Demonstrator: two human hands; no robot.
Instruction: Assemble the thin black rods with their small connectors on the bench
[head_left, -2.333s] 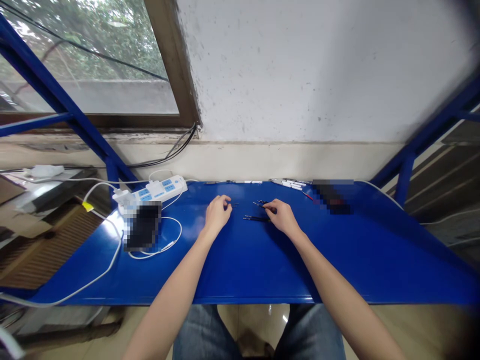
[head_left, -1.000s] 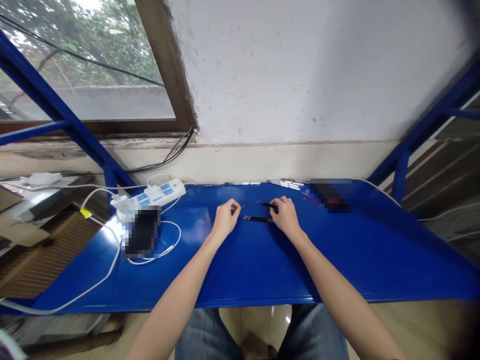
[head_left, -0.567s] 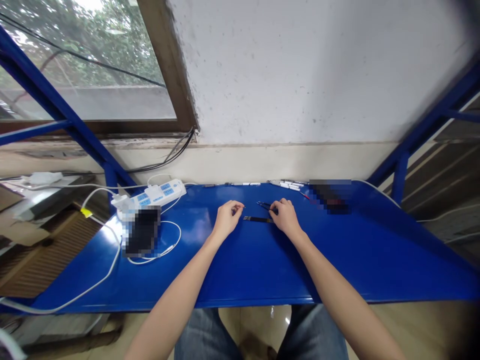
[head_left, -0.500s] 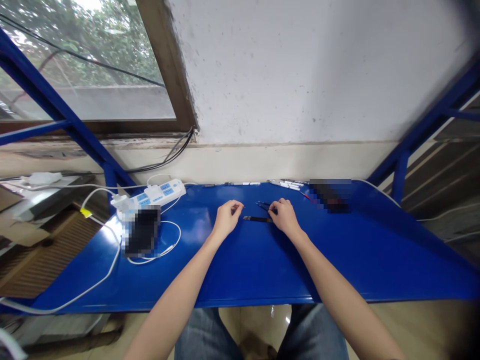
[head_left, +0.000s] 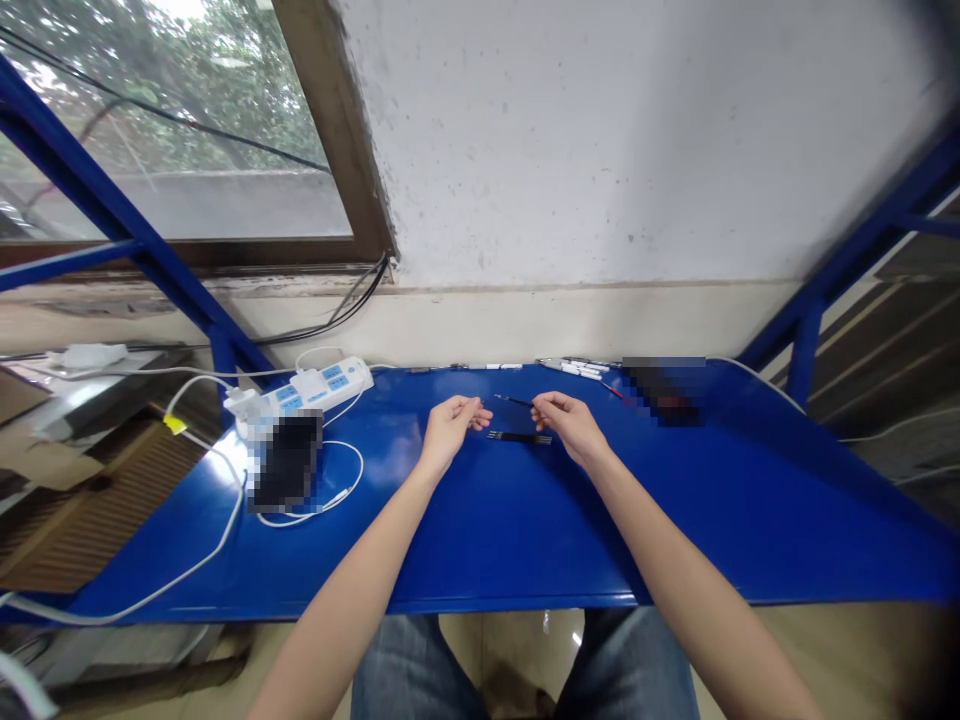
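Note:
My right hand (head_left: 568, 422) pinches a slim dark pen refill (head_left: 517, 401) by its right end, and the refill's thin pale tip points left. Thumb and fingertips of my left hand (head_left: 454, 430) are pressed together on something tiny that I cannot make out, a short gap away from that tip. Below and between the hands, several black pen refills (head_left: 520, 438) lie side by side on the blue table (head_left: 517, 520), their tips to the left.
White pens (head_left: 577, 368) and other pen parts (head_left: 487, 367) lie along the table's back edge. A blurred dark object (head_left: 660, 392) is at the back right. On the left are a power strip (head_left: 319, 388), a blurred dark device (head_left: 286, 463) and a white cable (head_left: 361, 465).
My right hand has lifted the dark refill off the table, above the row of refills, which now shows fully. My left hand has turned slightly, its lower fingers more visible.

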